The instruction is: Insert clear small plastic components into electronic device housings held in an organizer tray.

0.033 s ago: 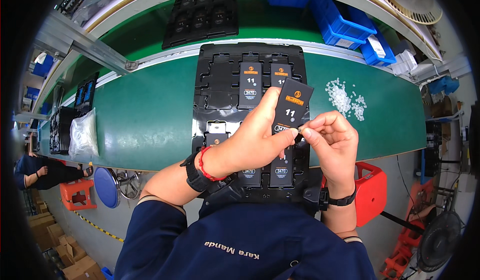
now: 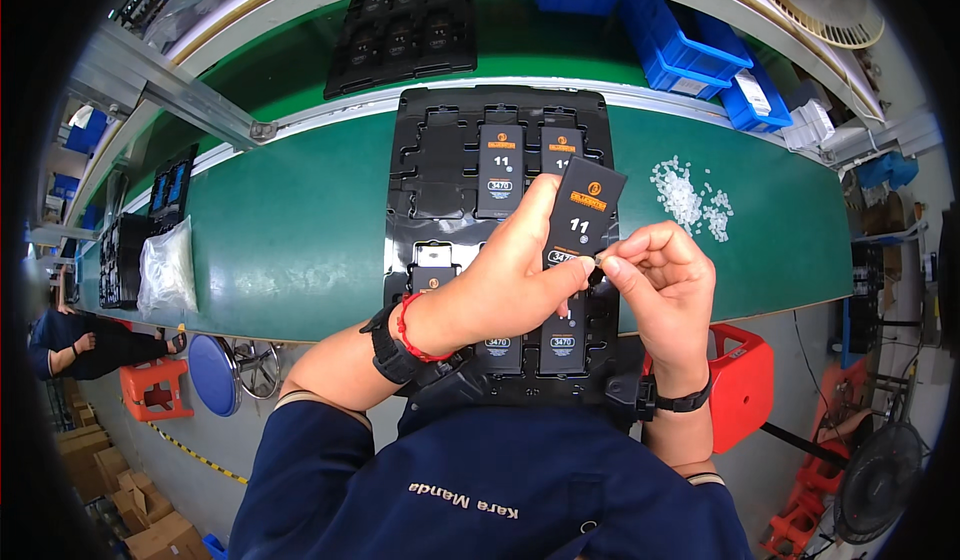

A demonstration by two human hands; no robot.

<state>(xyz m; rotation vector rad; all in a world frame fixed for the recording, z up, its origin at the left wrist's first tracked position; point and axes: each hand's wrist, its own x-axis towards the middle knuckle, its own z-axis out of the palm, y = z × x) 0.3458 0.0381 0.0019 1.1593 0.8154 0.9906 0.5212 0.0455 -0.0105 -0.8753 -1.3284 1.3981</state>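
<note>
A flat black phone battery (image 2: pixel 585 198) with orange and white print is held tilted above the black plastic tray (image 2: pixel 405 228). My left hand (image 2: pixel 510 278) is closed round its lower left side, thumb across the front. At the battery's right edge my right hand (image 2: pixel 668 288) pinches thumb and forefinger together, close to the left thumb tip. A small bit shows between the fingertips, probably at the battery's connector, too small to make out. Other batteries, such as one upright battery (image 2: pixel 500 172), lie in the tray's pockets; my hands and forearm hide some of them.
Right of the tray, small translucent pieces (image 2: pixel 680 198) are heaped on the green tabletop (image 2: pixel 290 230). A clear plastic bag (image 2: pixel 167 268) and stacked black trays (image 2: pixel 122 260) stand left. Behind are another black tray (image 2: pixel 402 35) and blue bins (image 2: pixel 675 50). A red stool (image 2: pixel 742 385) stands below right.
</note>
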